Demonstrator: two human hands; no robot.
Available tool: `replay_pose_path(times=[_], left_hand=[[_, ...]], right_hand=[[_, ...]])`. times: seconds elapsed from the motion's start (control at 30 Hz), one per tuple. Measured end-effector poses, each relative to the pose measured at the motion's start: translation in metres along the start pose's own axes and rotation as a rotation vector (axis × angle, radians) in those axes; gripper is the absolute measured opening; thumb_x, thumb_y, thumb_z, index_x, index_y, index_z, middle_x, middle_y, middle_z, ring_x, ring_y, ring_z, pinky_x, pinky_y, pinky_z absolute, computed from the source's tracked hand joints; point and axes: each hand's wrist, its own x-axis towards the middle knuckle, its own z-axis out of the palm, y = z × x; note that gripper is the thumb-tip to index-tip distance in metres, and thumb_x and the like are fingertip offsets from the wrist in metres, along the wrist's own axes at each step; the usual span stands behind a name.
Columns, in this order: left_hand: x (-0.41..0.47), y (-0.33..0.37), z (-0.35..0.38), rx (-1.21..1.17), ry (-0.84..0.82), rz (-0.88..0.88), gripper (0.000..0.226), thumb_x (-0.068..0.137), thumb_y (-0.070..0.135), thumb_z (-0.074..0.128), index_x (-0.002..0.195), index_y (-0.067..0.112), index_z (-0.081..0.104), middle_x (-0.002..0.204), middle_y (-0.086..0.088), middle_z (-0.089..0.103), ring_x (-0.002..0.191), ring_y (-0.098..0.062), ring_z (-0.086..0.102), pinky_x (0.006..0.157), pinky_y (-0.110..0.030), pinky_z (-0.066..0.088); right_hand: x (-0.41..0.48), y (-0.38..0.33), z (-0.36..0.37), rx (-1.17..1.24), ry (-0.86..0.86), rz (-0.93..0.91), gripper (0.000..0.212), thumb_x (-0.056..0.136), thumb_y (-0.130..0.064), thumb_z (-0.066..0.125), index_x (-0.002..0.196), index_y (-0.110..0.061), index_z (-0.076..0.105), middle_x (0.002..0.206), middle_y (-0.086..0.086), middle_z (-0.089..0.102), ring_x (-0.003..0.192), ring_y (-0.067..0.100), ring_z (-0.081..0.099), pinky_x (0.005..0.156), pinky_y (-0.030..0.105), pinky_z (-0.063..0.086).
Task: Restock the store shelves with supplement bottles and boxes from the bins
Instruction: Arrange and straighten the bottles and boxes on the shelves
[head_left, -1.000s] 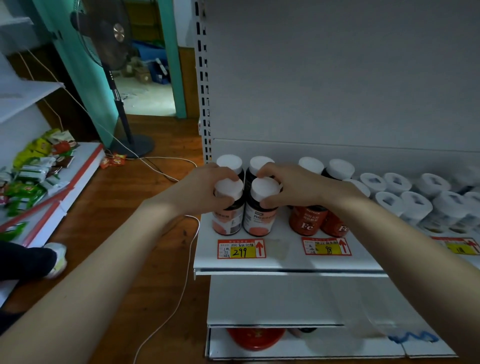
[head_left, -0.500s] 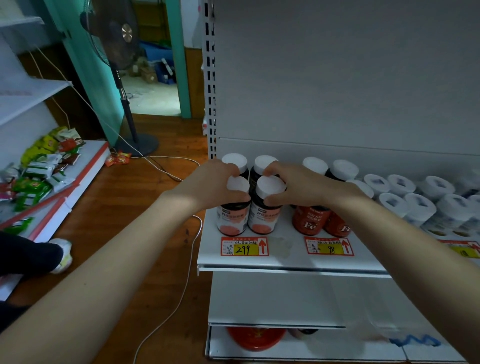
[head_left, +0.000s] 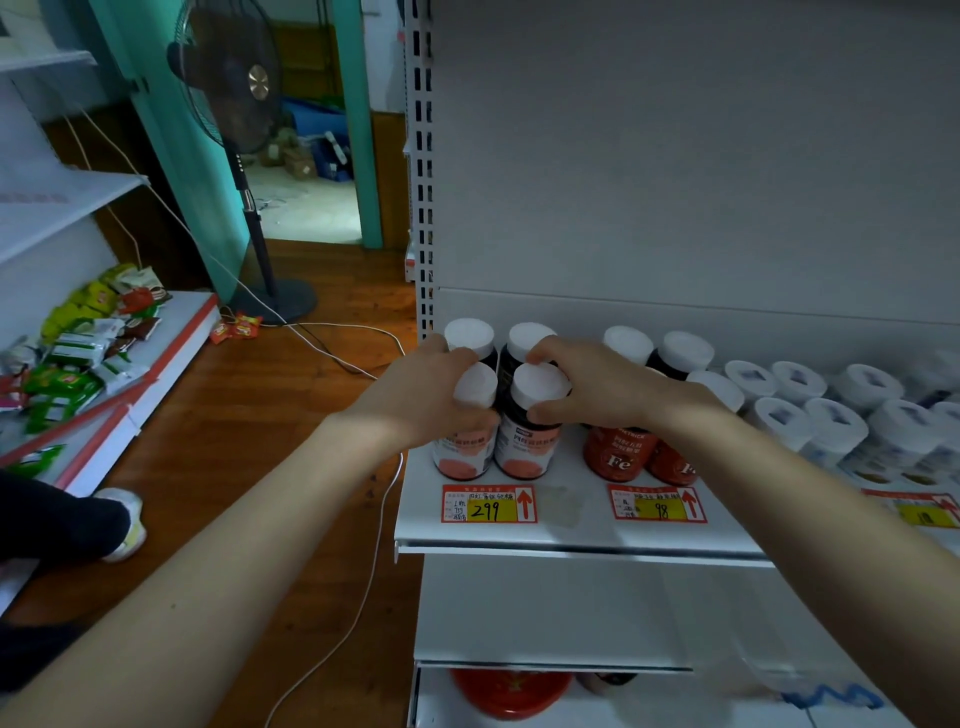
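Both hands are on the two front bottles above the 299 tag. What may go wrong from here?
1. The right hand grips the right front bottle close beside the red Fe bottles; drawing the wrist back may tip one.
2. The left hand holds the left front bottle near the open left end of the shelf; a sideways slip might send it to the floor.
3. A white cable lies on the floor beside the shelf; a foot may catch it.

Both bare forearms stretch forward, left hand (head_left: 415, 402) and right hand (head_left: 605, 387) close together, fingers curled in a grip.
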Motion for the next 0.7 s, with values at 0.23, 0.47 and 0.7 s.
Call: replay_pose_path(times=[0.23, 0.47, 0.7], left_hand=[[0.002, -0.004, 0.006, 0.036, 0.004, 0.009, 0.071, 0.080, 0.029, 0.070, 0.140, 0.019, 0.032, 0.134, -0.009, 0.038, 0.118, -0.026, 0.047, 0.093, -0.029, 0.041], [0.003, -0.006, 0.009, 0.046, 0.026, 0.020, 0.073, 0.081, 0.030, 0.069, 0.141, 0.020, 0.030, 0.133, -0.008, 0.037, 0.118, -0.025, 0.048, 0.093, -0.028, 0.042], [0.006, -0.006, -0.013, 0.001, 0.084, -0.018, 0.072, 0.082, 0.052, 0.058, 0.141, 0.020, 0.032, 0.134, -0.007, 0.037, 0.109, -0.021, 0.051, 0.084, -0.024, 0.043]], right_hand=[[-0.002, -0.001, 0.004, -0.005, -0.002, -0.008, 0.069, 0.076, -0.025, 0.072, 0.133, -0.019, 0.033, 0.126, 0.007, 0.052, 0.111, 0.022, 0.051, 0.090, 0.037, 0.046], [-0.004, 0.001, 0.007, 0.006, 0.013, -0.021, 0.068, 0.079, -0.024, 0.069, 0.134, -0.019, 0.031, 0.126, 0.007, 0.052, 0.112, 0.022, 0.050, 0.088, 0.034, 0.044], [-0.005, -0.003, -0.015, -0.009, 0.029, -0.020, 0.070, 0.081, -0.038, 0.066, 0.140, -0.021, 0.032, 0.134, 0.004, 0.048, 0.115, 0.019, 0.050, 0.086, 0.026, 0.040]])
